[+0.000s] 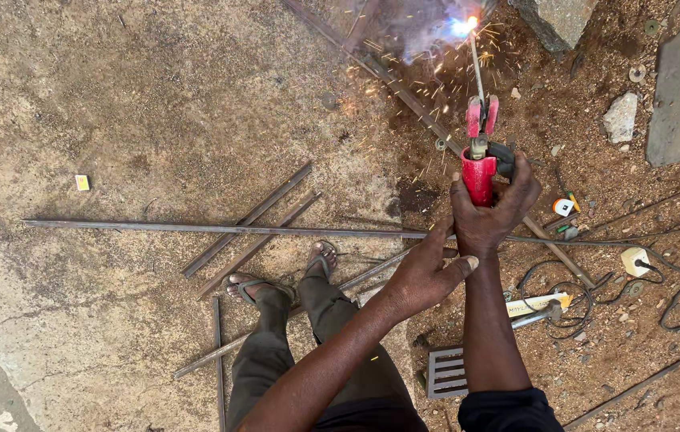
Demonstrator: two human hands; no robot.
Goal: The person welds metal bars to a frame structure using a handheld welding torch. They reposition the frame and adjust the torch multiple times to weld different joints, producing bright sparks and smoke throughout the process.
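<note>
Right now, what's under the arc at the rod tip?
The welding rod, clamped in the red electrode holder gripped by the right hand, meets a long metal bar lying on the dirt. Glare, smoke and sparks cover the joint itself. The left hand braces the right wrist.

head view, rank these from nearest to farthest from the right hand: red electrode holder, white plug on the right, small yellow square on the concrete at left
1. Red electrode holder: gripped in the right hand itself.
2. White plug: on the dirt to that hand's right, among dark cables.
3. Small yellow square: far left on the concrete, well beyond the metal bars.
</note>
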